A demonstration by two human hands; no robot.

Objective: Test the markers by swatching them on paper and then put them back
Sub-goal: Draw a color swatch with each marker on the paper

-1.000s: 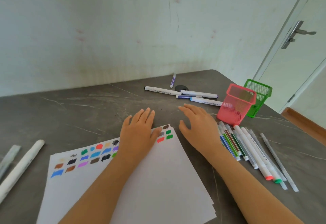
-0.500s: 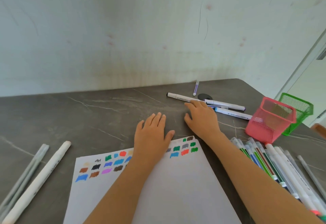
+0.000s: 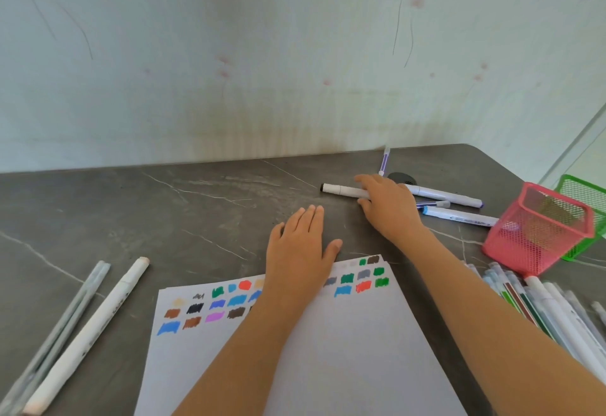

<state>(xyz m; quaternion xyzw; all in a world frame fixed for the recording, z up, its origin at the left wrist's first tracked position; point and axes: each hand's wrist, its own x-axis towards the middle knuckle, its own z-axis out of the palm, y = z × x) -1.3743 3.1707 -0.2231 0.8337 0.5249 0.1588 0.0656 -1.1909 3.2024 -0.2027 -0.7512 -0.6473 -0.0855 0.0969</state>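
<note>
Right hand (image 3: 390, 209) grips black-capped marker (image 3: 341, 190); left hand (image 3: 300, 248) flat, relaxed, on paper (image 3: 344, 350).

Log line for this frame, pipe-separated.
phase: marker pickup | right hand: pinches white marker on table | left hand: flat on paper | pink basket: upright

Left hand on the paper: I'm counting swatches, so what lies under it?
The left hand lies flat over the top edge of the paper. Colour swatches show on either side; any beneath the palm and wrist are hidden.
</note>
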